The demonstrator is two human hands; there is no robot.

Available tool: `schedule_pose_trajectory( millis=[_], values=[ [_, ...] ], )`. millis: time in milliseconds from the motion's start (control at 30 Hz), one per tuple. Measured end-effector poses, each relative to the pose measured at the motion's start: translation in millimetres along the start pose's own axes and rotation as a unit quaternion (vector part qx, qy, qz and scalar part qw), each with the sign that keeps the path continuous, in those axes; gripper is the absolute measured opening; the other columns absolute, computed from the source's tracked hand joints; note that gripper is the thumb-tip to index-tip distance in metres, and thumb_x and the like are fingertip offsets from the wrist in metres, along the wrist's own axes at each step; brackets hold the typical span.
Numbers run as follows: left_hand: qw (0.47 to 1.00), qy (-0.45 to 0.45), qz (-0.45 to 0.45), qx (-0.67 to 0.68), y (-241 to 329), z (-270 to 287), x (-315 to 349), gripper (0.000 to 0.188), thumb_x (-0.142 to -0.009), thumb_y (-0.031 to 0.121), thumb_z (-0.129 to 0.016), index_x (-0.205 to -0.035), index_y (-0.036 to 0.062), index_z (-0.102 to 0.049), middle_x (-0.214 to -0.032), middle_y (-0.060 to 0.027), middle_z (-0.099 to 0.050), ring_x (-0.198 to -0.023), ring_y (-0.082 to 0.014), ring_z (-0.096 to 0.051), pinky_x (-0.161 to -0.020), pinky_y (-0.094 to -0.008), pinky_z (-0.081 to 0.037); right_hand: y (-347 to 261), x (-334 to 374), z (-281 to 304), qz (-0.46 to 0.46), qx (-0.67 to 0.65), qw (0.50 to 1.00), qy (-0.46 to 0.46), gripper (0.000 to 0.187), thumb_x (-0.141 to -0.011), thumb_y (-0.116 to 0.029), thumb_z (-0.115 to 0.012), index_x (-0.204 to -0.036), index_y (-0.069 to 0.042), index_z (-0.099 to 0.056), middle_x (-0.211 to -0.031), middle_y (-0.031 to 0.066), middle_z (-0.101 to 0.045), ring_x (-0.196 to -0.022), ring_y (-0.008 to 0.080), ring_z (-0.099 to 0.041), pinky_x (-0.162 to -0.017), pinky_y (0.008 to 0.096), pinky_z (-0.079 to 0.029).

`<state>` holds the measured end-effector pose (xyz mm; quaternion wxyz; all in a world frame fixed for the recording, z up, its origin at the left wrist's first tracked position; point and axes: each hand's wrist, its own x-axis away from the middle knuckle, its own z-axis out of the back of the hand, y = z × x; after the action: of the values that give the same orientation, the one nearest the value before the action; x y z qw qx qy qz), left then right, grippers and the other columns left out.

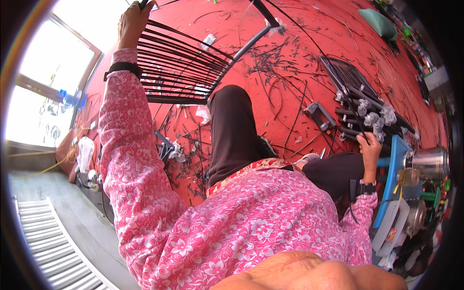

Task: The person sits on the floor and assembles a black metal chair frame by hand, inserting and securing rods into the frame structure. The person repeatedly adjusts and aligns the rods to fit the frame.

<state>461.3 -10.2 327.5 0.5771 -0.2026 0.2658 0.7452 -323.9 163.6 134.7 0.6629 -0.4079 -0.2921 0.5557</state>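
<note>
Out at the upper left my left hand (pixel 133 24) is closed at the far corner of a metal frame (pixel 237 55) strung with rows of black strips (pixel 181 58). Part of its grip is cut off by the picture's edge. The near side of this panel leans by my knee. Low on the right, my right hand (pixel 370 149) pinches a long thin black strip (pixel 321 50). That strip runs taut up and left toward the top of the panel; its far end is out of view.
Black offcuts (pixel 270 63) litter the red floor (pixel 261 130). Another strung panel (pixel 353 75) and dark tubes with plastic-wrapped ends (pixel 372 116) lie right. Beside my right arm stands a blue stool (pixel 391 169) with a metal container (pixel 427 162). A green cushion (pixel 378 23) is at the far right.
</note>
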Motion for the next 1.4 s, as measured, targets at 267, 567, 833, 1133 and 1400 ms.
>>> schedule_pose_trajectory(
  millis=[267, 567, 833, 1133, 1400],
  values=[
    [0.991, -0.012, 0.113, -0.073, -57, 1, 17, 0.063, -0.097, 0.061, -0.050, -0.113, 0.0033, -0.068, -0.105, -0.0228, -0.072, -0.104, -0.0406, -0.068, -0.090, -0.0501, -0.050, 82, -61, 10, -0.150, -0.619, 0.752, 0.171, 0.015, -0.092, -0.009, -0.062, -0.079, -0.011, -0.053, -0.058, -0.0030, -0.042, -0.057, 0.0128, -0.048, -0.074, 0.0345, -0.051],
    [0.979, 0.003, 0.143, -0.146, -105, 7, 36, 0.059, -0.095, 0.058, -0.054, -0.111, 0.0030, -0.069, -0.104, -0.0237, -0.072, -0.103, -0.0426, -0.068, -0.090, -0.0510, -0.051, 123, -92, -2, -0.153, -0.787, 0.578, 0.151, 0.031, -0.098, -0.037, -0.049, -0.097, -0.005, -0.052, -0.071, -0.0006, -0.048, -0.049, 0.0105, -0.038, -0.057, 0.0307, -0.034],
    [0.981, 0.013, 0.087, -0.173, -137, 30, 37, 0.053, -0.097, 0.052, -0.055, -0.107, 0.0016, -0.067, -0.098, -0.0255, -0.071, -0.096, -0.0442, -0.069, -0.086, -0.0521, -0.053, 205, -136, 38, -0.311, -0.660, 0.614, 0.303, 0.019, -0.083, -0.029, -0.056, -0.072, -0.017, -0.047, -0.059, -0.0057, -0.043, -0.043, 0.0073, -0.037, -0.046, 0.0283, -0.030],
    [0.974, 0.112, -0.050, -0.191, -49, 69, 48, 0.025, -0.098, 0.027, -0.056, -0.091, 0.0047, -0.066, -0.067, -0.0154, -0.066, -0.064, -0.0340, -0.068, -0.060, -0.0475, -0.053, 65, -195, 39, -0.174, -0.352, 0.913, 0.110, 0.043, -0.097, -0.042, -0.062, -0.124, -0.009, -0.064, -0.100, -0.0006, -0.070, -0.086, 0.0150, -0.067, -0.078, 0.0289, -0.054],
    [0.986, 0.116, -0.073, -0.097, 23, 98, 49, 0.023, -0.097, 0.025, -0.059, -0.092, 0.0028, -0.060, -0.068, -0.0188, -0.065, -0.067, -0.0389, -0.067, -0.061, -0.0505, -0.051, -218, -172, -91, 0.054, -0.232, 0.926, -0.294, 0.041, -0.101, -0.036, -0.058, -0.128, -0.006, -0.064, -0.105, 0.0020, -0.072, -0.095, 0.0108, -0.068, -0.083, 0.0250, -0.052]
  ],
)
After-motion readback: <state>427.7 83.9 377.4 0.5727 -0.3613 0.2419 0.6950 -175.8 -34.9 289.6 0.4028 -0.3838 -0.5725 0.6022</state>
